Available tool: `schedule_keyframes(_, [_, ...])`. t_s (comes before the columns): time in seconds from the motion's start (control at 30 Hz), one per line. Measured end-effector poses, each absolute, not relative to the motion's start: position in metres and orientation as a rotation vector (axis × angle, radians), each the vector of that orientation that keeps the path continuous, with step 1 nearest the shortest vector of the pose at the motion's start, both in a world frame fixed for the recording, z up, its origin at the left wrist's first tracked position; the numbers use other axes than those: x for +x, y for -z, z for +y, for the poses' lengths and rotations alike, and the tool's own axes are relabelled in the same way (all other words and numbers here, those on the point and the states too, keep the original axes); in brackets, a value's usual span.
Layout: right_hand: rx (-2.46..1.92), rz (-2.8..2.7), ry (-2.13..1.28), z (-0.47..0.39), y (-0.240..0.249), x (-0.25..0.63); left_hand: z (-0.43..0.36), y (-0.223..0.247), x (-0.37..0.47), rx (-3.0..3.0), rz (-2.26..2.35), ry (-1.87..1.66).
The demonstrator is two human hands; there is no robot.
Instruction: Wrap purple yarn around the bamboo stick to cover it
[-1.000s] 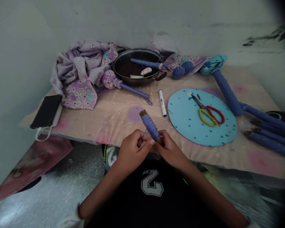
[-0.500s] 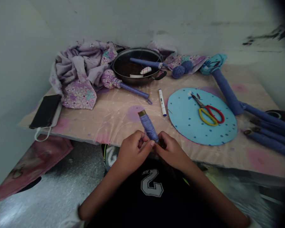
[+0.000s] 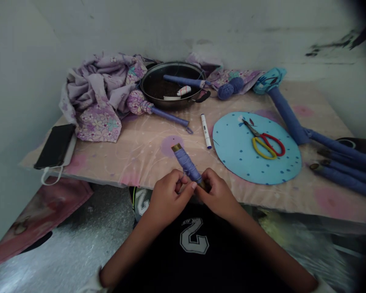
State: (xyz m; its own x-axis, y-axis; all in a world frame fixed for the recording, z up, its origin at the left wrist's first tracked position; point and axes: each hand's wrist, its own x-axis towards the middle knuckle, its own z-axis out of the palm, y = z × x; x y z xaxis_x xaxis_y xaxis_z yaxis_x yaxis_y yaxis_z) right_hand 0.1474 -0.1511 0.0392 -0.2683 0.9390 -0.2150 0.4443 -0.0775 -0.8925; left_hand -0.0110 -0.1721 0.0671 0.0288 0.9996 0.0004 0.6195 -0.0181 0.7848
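Tilted further toward eleven o'clock, the yarn-wrapped stick (image 3: 187,164) now shows me more bare lower end. The right hand (image 3: 218,191) grips it; what the left hand (image 3: 171,193) pinches, I cannot tell.

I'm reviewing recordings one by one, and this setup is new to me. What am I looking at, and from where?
There's no machine here: a person works with bare hands, filmed by a camera worn on the head, looking forward and down. The right hand grips the lower end of a yarn-wrapped stick. The left hand is curled against it; exactly what its fingers pinch is hard to see. On the table lie scissors on a round blue sheet, a marker, balls of yarn, flowered cloth, and a dark pan with a few things inside.
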Motion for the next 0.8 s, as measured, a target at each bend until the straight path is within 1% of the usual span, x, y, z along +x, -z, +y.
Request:
schedule_keyframes(0.43, [-1.526, -1.855, -1.151, -0.155, -0.042, 0.146, -0.173, -0.067, -0.008, 1.705, 1.651, -0.797])
schedule_keyframes(0.6, [-1.437, -1.995, -1.222, -0.159, -0.047, 0.145, -0.173, -0.065, -0.008, 1.676, 1.659, -0.804])
schedule_keyframes(0.8, [-1.403, -1.895, -1.322, -0.157, -0.052, 0.144, -0.174, -0.064, -0.008, 1.684, 1.649, -0.813])
